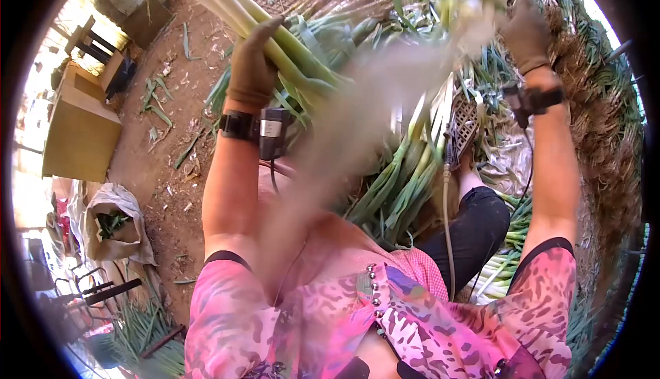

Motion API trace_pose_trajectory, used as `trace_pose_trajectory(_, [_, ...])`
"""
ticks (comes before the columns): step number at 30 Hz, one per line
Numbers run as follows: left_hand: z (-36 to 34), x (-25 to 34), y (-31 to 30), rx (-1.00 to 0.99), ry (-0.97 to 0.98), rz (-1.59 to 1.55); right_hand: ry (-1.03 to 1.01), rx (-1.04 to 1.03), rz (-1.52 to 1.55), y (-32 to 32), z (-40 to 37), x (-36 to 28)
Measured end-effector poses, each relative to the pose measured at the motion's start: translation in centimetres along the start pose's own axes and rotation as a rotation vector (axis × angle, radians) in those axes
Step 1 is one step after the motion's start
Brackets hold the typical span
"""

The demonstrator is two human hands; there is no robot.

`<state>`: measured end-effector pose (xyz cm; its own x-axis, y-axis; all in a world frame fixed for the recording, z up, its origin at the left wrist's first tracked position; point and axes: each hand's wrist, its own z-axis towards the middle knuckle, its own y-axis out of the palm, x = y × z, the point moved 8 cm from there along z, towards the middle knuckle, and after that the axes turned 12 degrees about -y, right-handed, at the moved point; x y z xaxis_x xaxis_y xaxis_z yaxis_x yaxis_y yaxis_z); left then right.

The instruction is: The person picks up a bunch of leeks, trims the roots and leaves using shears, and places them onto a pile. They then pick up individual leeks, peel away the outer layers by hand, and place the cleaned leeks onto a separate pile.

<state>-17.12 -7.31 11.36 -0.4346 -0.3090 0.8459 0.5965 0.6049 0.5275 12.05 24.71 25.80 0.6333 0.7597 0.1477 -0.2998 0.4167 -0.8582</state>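
Observation:
My left hand (253, 66), in a brown glove, is wrapped around a few thick leek-like stalks (292, 59). Their white ends point up and left, and the greener part runs down to the right. At the upper right is my gloved right hand (528, 35), its fingers curled and partly smeared beside a pale, blurred mass (478, 7). A wide beige blur (371, 97) stretches from there down to the left across my chest, covering part of the stalks. What the right fingers grip cannot be made out. More green stalks (405, 179) lie across my lap.
A hose with a metal fitting (447, 172) runs along my leg, beside a perforated sandal-like piece (465, 121). Heaped stalks (598, 104) line the right side. On the left are a yellowish box (81, 128), an opened sack (117, 224) and leaf scraps on the dirt floor (148, 159).

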Motion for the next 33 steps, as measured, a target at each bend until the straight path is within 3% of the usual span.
trace_pose_trajectory(1, [-0.4,2.6,0.5,-0.054,0.241,0.339,-0.111,0.328,0.027,-4.3,0.6,-0.2])
trace_pose_trajectory(3, [-2.7,7.0,3.0,-0.079,0.681,0.747,-0.35,0.317,0.256,-7.5,0.4,-2.5])
trace_pose_trajectory(7, [-5.8,11.2,8.6,-0.118,0.306,0.591,-0.66,0.313,0.328,-14.7,-8.4,-12.0])
trace_pose_trajectory(11, [-10.7,7.9,17.5,-0.305,0.31,0.931,-0.758,0.444,0.135,-19.5,-17.6,-18.3])
trace_pose_trajectory(13, [-11.9,2.3,21.8,-0.489,0.319,1.018,-0.707,0.46,-0.006,-20.0,-20.8,-17.0])
trace_pose_trajectory(14, [-13.1,-1.1,23.6,-0.55,0.332,1.205,-0.658,0.432,-0.083,-19.5,-22.4,-15.4])
trace_pose_trajectory(17, [-17.3,-10.9,27.9,-0.805,0.522,1.621,-0.431,0.056,-0.434,-14.3,-27.2,-8.7])
trace_pose_trajectory(18, [-18.8,-14.0,28.8,-0.91,0.647,1.668,-0.386,-0.037,-0.371,-12.7,-28.5,-6.8])
trace_pose_trajectory(19, [-20.2,-15.6,29.8,-0.927,0.316,1.958,-0.335,-0.125,-0.304,-11.5,-30.5,-5.6])
trace_pose_trajectory(22, [-24.5,-18.4,34.9,-1.161,0.523,1.951,-0.131,-0.167,-0.084,-10.5,-36.9,-1.9])
trace_pose_trajectory(23, [-25.2,-19.1,36.5,-1.208,0.599,1.981,-0.116,-0.105,-0.138,-11.8,-38.2,-0.9])
trace_pose_trajectory(25, [-26.9,-20.4,39.9,-1.257,0.784,1.977,0.072,-0.36,0.142,-10.1,-40.9,1.8])
trace_pose_trajectory(27, [-28.8,-21.2,44.3,-1.293,0.985,1.999,0.211,-0.065,0.174,-10.5,-43.5,4.4])
trace_pose_trajectory(29, [-32.3,-20.0,49.1,-1.315,1.257,1.767,0.391,0.149,0.234,-12.1,-46.6,7.6])
trace_pose_trajectory(31, [-37.6,-18.4,54.1,-1.189,1.671,1.532,0.529,0.357,0.273,-15.3,-51.7,11.8])
trace_pose_trajectory(33, [-39.6,-14.8,55.0,-1.079,1.726,1.159,0.564,0.52,0.216,-20.7,-56.6,14.5])
